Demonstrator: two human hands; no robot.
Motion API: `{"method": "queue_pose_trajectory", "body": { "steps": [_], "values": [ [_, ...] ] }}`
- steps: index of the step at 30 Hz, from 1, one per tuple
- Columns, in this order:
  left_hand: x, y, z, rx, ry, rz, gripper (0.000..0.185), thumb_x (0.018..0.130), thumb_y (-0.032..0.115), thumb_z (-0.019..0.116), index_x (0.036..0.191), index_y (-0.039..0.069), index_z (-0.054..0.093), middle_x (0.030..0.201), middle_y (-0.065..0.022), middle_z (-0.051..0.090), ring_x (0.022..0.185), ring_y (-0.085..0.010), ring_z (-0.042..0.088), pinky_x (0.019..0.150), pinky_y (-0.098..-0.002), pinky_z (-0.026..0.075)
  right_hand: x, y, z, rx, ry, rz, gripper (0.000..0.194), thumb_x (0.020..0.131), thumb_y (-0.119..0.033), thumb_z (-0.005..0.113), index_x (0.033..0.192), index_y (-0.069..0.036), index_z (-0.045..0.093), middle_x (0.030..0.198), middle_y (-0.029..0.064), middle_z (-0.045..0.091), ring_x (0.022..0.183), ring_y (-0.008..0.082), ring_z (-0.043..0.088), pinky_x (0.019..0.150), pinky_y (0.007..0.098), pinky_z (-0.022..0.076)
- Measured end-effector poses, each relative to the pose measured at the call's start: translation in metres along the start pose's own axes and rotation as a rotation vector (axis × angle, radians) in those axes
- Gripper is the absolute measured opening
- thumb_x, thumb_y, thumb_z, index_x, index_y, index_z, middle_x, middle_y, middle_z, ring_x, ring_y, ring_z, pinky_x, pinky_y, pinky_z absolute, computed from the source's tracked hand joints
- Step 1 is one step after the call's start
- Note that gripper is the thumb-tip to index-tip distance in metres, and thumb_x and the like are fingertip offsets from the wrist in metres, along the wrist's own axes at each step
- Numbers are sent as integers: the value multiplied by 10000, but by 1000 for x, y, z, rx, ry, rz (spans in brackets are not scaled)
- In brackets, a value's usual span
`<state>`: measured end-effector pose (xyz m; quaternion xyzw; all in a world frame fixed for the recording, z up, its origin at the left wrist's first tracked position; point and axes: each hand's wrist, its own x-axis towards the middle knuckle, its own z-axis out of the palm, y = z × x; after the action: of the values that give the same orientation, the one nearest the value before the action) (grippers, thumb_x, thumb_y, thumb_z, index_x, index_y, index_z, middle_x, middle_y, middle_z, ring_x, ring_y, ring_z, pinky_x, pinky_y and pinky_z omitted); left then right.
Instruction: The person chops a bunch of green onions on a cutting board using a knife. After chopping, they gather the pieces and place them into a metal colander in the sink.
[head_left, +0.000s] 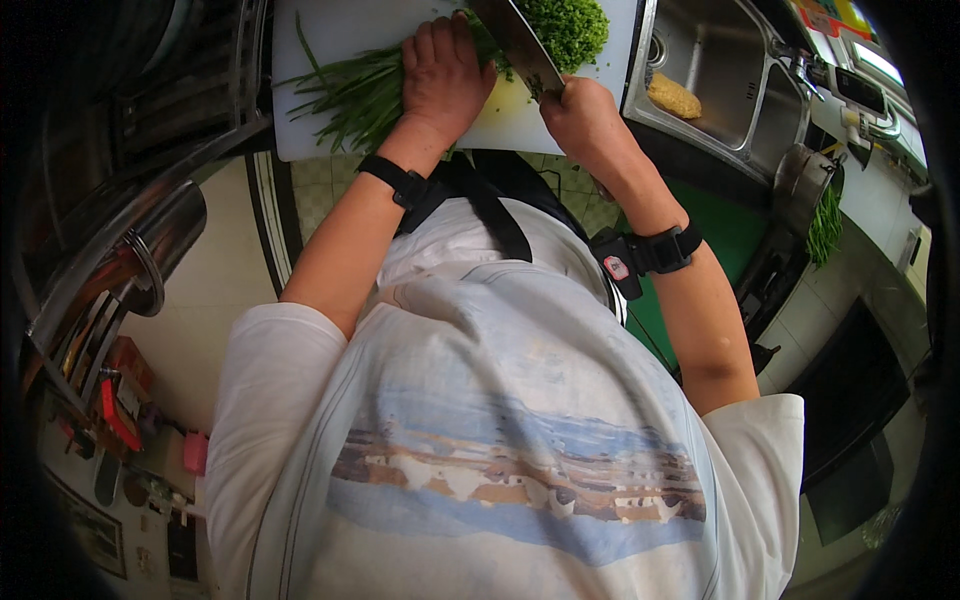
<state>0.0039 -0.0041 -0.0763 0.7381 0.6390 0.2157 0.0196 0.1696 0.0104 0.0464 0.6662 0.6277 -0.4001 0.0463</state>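
Note:
My left hand presses down on a bunch of long green chives, whose loose ends fan out to the left across a white cutting board. In my right hand is the handle of a cleaver, its broad blade slanting up and left beside my left fingers. Bits of green cling to the blade near the handle. A heap of finely chopped chives lies on the board, beyond the blade to the right. The blade's far end runs out of the frame at the top.
Right of the board is a stainless steel sink with a yellow sponge-like thing in it. A metal pot and more green stalks are farther right. Dark metal racks stand at left.

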Motion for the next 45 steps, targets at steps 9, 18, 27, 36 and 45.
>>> {"method": "queue_pose_trajectory", "body": {
  "steps": [9, 18, 27, 36, 45],
  "values": [
    [-3, -1, 7, 103, -80, -11, 787, 793, 402, 722, 1384, -44, 455, 1304, -214, 483, 1246, -390, 422, 1066, -526, 329, 38, -11, 13, -47, -129, 105, 272, 847, -209, 636, 825, 55, 699, 816, 312, 648, 849, 485, 647, 752, 487, 552],
    [2, -4, -19, -16, -41, -15, 1017, 774, 625, 714, 1466, -28, 355, 1383, -214, 453, 1321, -394, 380, 1120, -653, 209, 30, 0, -3, 350, -113, -48, 235, 857, -166, 627, 904, 64, 642, 692, 237, 628, 696, 390, 673, 667, 413, 554],
    [-3, -11, -15, 77, -113, 6, 826, 818, 495, 716, 1397, -35, 458, 1279, -184, 509, 1227, -363, 433, 1065, -535, 300, -7, -3, -2, 88, 22, -158, 215, 894, -142, 595, 932, 68, 621, 757, 295, 626, 751, 482, 623, 675, 486, 508],
    [-5, -9, -8, 94, -136, -9, 814, 806, 463, 732, 1386, -41, 465, 1297, -190, 477, 1221, -367, 421, 1057, -524, 308, 42, 0, 38, -68, 123, -206, 163, 856, -90, 568, 917, 43, 640, 780, 304, 632, 786, 500, 618, 688, 491, 521],
    [-3, -7, -29, 3, -47, 18, 864, 778, 469, 760, 1385, -55, 439, 1317, -201, 471, 1249, -372, 416, 1098, -542, 283, 13, 1, -8, 191, 11, -99, 202, 876, -170, 597, 913, 18, 663, 698, 263, 617, 705, 438, 636, 658, 453, 516]
  ]
}}
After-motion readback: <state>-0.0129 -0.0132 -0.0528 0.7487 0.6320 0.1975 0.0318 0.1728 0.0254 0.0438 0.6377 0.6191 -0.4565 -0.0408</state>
